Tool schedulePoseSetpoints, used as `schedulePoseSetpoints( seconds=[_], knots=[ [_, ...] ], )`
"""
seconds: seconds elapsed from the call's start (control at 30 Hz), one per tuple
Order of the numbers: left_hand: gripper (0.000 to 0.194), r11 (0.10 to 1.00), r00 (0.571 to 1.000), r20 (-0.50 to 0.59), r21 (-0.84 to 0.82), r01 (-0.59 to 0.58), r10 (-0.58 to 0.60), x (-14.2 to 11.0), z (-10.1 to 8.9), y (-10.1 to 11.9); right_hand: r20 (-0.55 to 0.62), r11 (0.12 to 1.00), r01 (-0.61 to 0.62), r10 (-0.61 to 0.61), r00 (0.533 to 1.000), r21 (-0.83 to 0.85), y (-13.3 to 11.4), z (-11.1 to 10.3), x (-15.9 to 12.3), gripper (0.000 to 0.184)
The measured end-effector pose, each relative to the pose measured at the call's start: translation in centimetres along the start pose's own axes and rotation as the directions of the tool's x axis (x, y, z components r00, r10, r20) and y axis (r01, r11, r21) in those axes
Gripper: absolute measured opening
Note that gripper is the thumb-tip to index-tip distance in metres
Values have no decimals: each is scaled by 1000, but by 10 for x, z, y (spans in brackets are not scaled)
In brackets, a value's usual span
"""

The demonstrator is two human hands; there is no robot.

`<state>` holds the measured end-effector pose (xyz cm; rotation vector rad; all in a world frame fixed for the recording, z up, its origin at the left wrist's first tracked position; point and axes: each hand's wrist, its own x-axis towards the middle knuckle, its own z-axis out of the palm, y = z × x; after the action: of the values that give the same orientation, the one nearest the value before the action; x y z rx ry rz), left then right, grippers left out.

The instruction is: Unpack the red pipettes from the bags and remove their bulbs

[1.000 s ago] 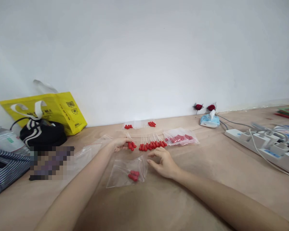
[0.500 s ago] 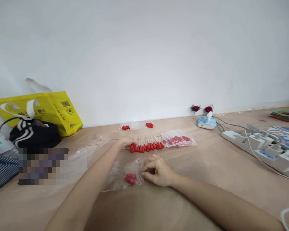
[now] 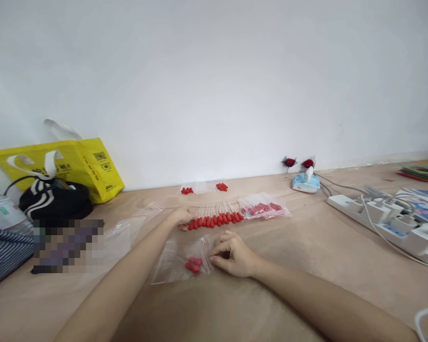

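Note:
My left hand (image 3: 181, 219) rests at the left end of a row of red-headed sticks (image 3: 217, 220), its fingers curled down beside the last one. The fingertips are partly hidden, so what they hold, if anything, cannot be made out. The sticks lie side by side, pale shafts pointing away from me and fanned slightly. My right hand (image 3: 233, 254) lies nearer to me, thumb and fingers pinched on the right edge of a clear zip bag (image 3: 171, 266). Inside this bag are two red pieces (image 3: 193, 265).
Behind the row lies another clear bag with red-headed pieces (image 3: 221, 187). A filled bag (image 3: 264, 206) sits to its right. Flat clear bags (image 3: 119, 237), a black cap (image 3: 57, 199) and a yellow bag (image 3: 92, 166) are left. A tissue pack (image 3: 306, 182) and power strip (image 3: 385, 223) stand right.
My left hand has shifted a little left and toward me, off the shafts. The left end of the row now lies more evenly. My right hand stays on the bag's edge.

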<state>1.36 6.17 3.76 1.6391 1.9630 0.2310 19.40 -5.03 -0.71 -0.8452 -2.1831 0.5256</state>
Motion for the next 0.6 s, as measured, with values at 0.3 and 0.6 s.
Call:
schedulePoseSetpoints(
  seconds=[0.3,0.6],
  knots=[
    [18,998,996,-51,-12,-68,67,-9,2,-12,-7,1000,0,0,1000,-7,-2,-1,0,9],
    [27,704,689,-150,207,-680,709,-97,-1,-69,15,986,-50,49,999,161,-11,0,7,14]
  ],
)
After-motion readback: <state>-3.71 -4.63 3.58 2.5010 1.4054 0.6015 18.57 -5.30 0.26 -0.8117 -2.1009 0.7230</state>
